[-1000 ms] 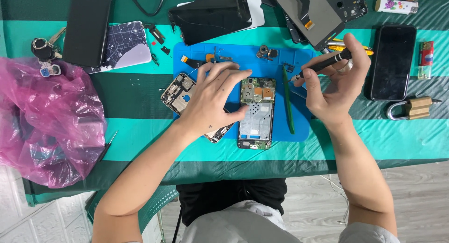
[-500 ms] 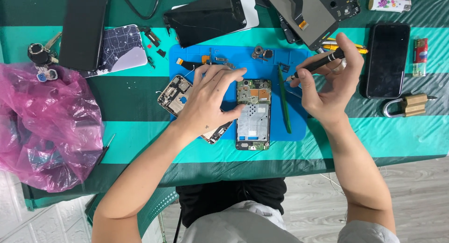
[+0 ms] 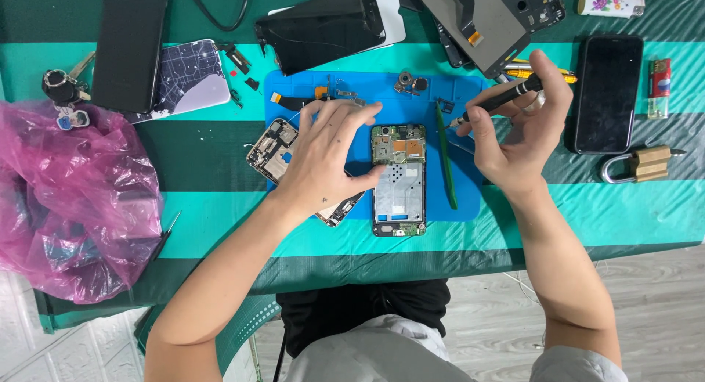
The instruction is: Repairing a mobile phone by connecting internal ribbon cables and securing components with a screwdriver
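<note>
**Small parts at risk on a crowded repair mat**

Striped green-and-teal cloth covers the table (image 3: 220, 235), and a blue work mat (image 3: 470, 198) lies at its middle, hemmed in by clutter: a pink plastic bag (image 3: 73, 206) at the left, a dark phone (image 3: 606, 92) and a brass padlock (image 3: 642, 164) at the right, loose screens and back panels along the far edge. Pale floor shows beyond the near edge of the table.

On the mat lies an opened phone (image 3: 398, 180), its circuit board and metal shield bare. The left hand (image 3: 323, 158) rests spread across the mat just left of it, thumb touching the phone's side and palm over a second stripped frame (image 3: 270, 148). The right hand (image 3: 521, 128) pinches a black screwdriver (image 3: 499, 99) between thumb and fingers, tip pointing down-left, held above the mat and apart from the phone.

Likely trouble: the driver tip could slip onto the bare board and scratch a component if it comes down at an angle. Tiny parts (image 3: 407, 81) sit loose near the mat's far edge; a sweep of either wrist could scatter them into the clutter. The green pry tool (image 3: 444, 161) lies close under the right hand and could be knocked against the phone.
</note>
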